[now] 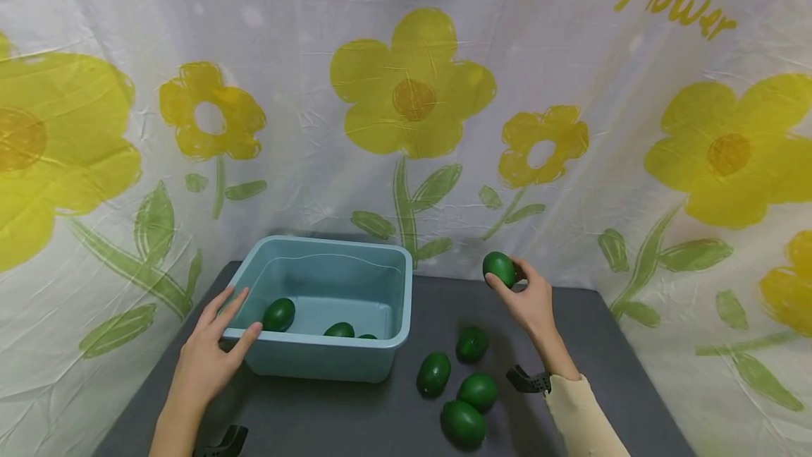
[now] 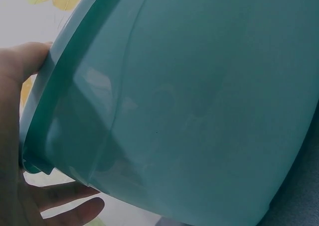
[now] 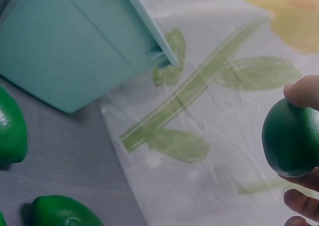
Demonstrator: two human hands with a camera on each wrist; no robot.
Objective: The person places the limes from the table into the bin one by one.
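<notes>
One blue tub [image 1: 317, 360] is holding three visible green fruits [image 1: 279, 315] at left; four are lying at right; of two hands [image 1: 206, 358], the right hand [image 1: 531, 302] is gripping one.

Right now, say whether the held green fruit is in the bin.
Out: the right hand holds the green fruit outside the blue plastic bin.

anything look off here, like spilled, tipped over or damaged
Nothing stands out. The blue plastic bin stands upright without visible cracks. Four green fruits lie loose on the gray tabletop beside it but look whole, as does the green fruit in the right hand's grip.
</notes>
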